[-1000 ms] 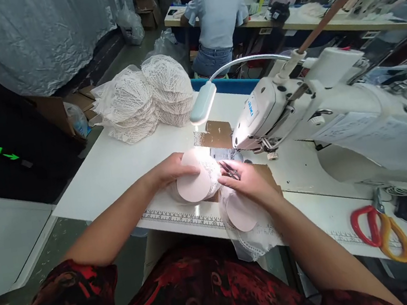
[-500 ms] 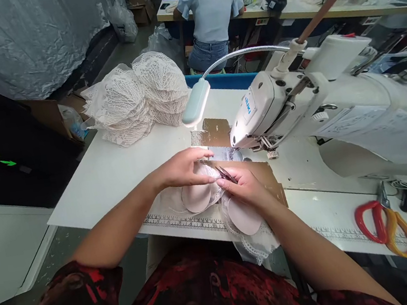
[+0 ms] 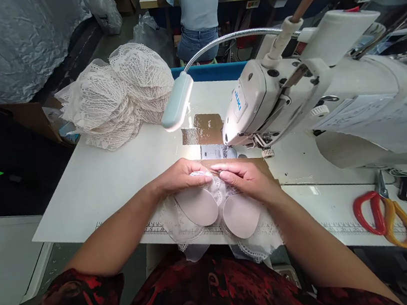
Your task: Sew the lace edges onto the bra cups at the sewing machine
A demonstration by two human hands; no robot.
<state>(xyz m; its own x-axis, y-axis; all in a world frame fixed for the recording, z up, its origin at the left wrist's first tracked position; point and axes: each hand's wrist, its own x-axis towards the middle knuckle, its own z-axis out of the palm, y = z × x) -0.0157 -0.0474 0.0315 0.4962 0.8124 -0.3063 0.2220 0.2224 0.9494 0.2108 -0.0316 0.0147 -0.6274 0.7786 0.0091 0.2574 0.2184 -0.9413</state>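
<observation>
Maybe to keep it still, the left hand pinches the lace — the right hand grips a thin tool beside it.

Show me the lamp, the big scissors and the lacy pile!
Lamp (image 3: 177,101): head view, middle of its casing.
Big scissors (image 3: 378,214): head view, red handle.
Lacy pile (image 3: 117,98): head view, near its middle.

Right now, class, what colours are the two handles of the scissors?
One handle is red, the other handle orange-yellow; see the head view.
</observation>
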